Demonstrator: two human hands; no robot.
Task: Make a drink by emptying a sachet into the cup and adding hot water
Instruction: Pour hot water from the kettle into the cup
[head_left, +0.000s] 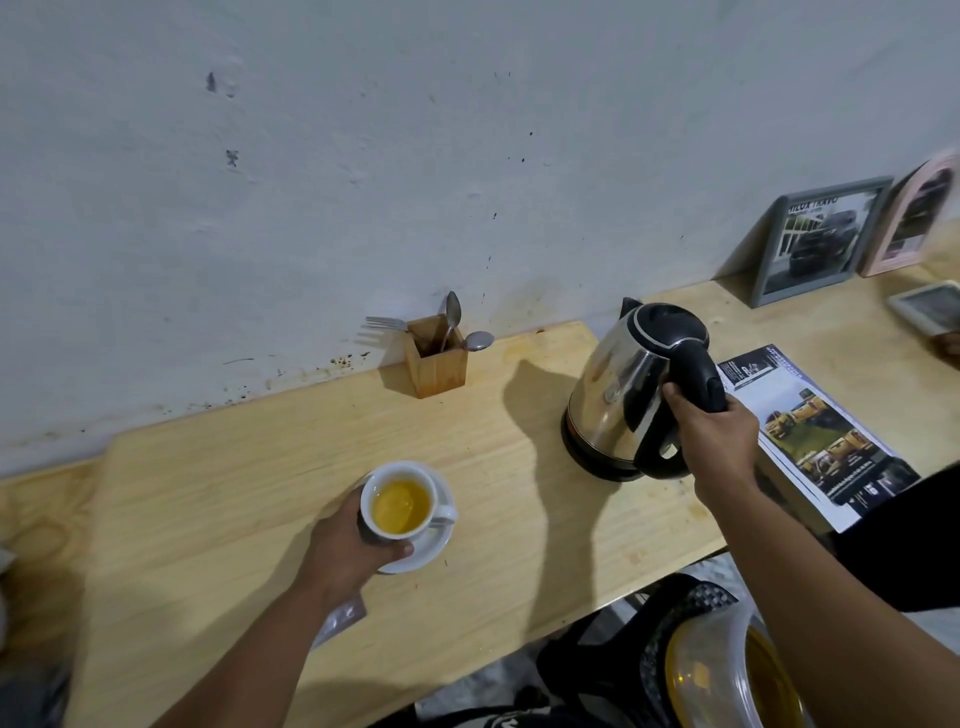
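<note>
Yellow drink fills the white cup (399, 503), which sits on a white saucer (431, 551) on the wooden tabletop (249, 467). The left hand (345, 551) is wrapped around the cup's side, thumb on the saucer. Just under that wrist lies something silvery (345, 616), maybe the torn sachet, but it is too blurry to be sure. Farther back by the wall stands a wooden box (435, 364) with spoons and a fork. To the right, the steel kettle (618, 395) sits on its base, and the right hand (719, 441) grips its black handle tight. A magazine (810, 431) lies beside it.
</note>
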